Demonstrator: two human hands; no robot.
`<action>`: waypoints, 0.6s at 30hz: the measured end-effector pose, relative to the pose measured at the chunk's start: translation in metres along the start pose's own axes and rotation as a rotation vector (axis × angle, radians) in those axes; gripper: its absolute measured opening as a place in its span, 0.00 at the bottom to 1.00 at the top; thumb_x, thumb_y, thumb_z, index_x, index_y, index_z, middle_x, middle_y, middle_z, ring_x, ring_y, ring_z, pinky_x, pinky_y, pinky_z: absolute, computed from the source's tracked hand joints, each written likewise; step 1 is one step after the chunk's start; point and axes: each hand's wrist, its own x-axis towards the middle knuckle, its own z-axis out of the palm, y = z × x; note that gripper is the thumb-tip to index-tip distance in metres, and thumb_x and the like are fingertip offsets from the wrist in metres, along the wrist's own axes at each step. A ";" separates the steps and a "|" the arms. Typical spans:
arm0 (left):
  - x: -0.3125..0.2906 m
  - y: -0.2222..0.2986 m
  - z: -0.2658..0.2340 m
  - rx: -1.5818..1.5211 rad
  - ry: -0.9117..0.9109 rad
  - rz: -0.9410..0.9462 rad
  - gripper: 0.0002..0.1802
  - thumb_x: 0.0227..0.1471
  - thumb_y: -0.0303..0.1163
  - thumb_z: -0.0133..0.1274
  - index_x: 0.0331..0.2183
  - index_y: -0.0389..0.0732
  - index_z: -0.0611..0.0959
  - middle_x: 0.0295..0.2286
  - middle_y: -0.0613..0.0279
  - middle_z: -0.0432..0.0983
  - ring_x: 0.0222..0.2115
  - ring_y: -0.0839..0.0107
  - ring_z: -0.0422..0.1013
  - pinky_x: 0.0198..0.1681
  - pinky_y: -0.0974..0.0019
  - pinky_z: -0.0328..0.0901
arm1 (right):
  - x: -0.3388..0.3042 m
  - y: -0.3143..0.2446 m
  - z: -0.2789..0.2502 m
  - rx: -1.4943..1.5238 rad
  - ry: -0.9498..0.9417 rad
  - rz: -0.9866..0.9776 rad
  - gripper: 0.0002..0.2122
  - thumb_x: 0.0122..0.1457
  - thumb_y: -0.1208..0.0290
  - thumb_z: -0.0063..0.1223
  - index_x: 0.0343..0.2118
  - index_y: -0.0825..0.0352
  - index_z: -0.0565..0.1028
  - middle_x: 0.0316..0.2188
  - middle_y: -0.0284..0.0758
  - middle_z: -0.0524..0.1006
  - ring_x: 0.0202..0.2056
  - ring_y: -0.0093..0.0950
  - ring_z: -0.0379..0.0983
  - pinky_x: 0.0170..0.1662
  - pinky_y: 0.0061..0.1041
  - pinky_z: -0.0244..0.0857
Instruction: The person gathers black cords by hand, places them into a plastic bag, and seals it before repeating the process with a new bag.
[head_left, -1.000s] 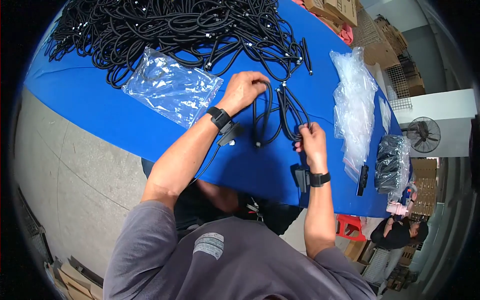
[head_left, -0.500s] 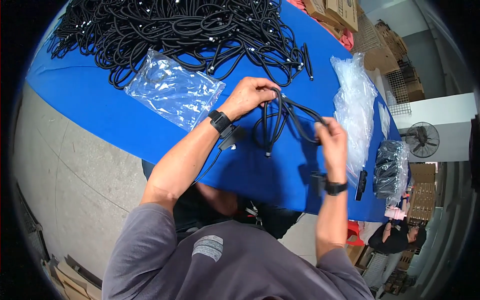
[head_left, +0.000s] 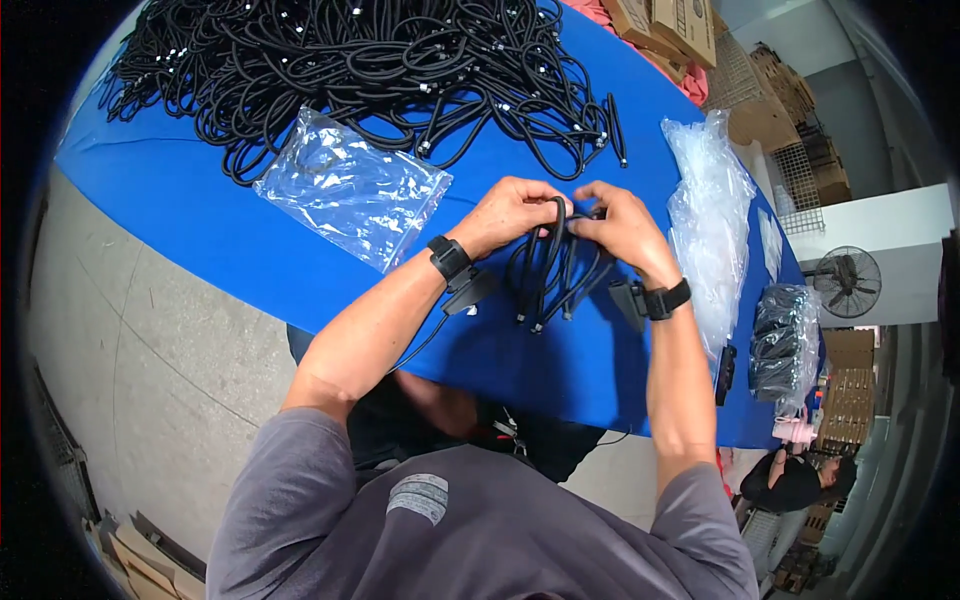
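My left hand pinches the top of a looped bundle of black cord, which hangs over the blue table with metal-looking tips at its lower ends. Close beside it, my right hand is closed on the upper loops of the same bundle, thumb and fingers together. Part of the cord is hidden behind the fingers. Left of my left hand lies a clear plastic bag, flat on the cloth. A large tangled pile of black cords with silvery tips covers the table's far side.
Clear plastic bags lie in a stack to the right. Beyond them sits a bag packed with black cords. Cardboard boxes stand at the far right, a fan farther off, and another person at the lower right.
My right hand has moved left and up, bringing its length of cord against the bundle in my left hand. The loops are now gathered closer together.
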 end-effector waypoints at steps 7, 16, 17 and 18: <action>-0.001 0.009 -0.005 0.036 0.021 0.039 0.18 0.60 0.30 0.57 0.51 0.32 0.82 0.40 0.59 0.83 0.35 0.78 0.76 0.40 0.74 0.72 | 0.021 -0.003 0.030 0.432 0.253 0.209 0.20 0.61 0.77 0.55 0.55 0.76 0.68 0.33 0.36 0.79 0.30 0.23 0.77 0.35 0.19 0.72; 0.000 0.005 -0.002 -0.094 0.141 0.017 0.21 0.59 0.26 0.52 0.53 0.31 0.78 0.37 0.60 0.81 0.33 0.77 0.75 0.36 0.74 0.70 | 0.011 -0.008 0.056 0.869 0.363 0.043 0.25 0.59 0.76 0.59 0.59 0.75 0.65 0.40 0.35 0.79 0.35 0.25 0.77 0.42 0.25 0.72; 0.002 0.002 -0.004 -0.044 0.126 0.033 0.19 0.58 0.27 0.52 0.50 0.31 0.79 0.35 0.60 0.81 0.30 0.78 0.74 0.34 0.74 0.69 | 0.009 -0.007 0.060 0.658 0.426 -0.019 0.25 0.60 0.75 0.59 0.59 0.74 0.65 0.39 0.35 0.79 0.35 0.27 0.77 0.42 0.26 0.72; 0.004 0.000 -0.006 0.007 0.111 0.050 0.17 0.57 0.27 0.52 0.47 0.31 0.81 0.34 0.60 0.81 0.28 0.78 0.73 0.32 0.74 0.68 | 0.007 -0.007 0.064 0.446 0.483 -0.080 0.25 0.60 0.74 0.58 0.59 0.74 0.65 0.39 0.35 0.79 0.35 0.28 0.78 0.43 0.27 0.72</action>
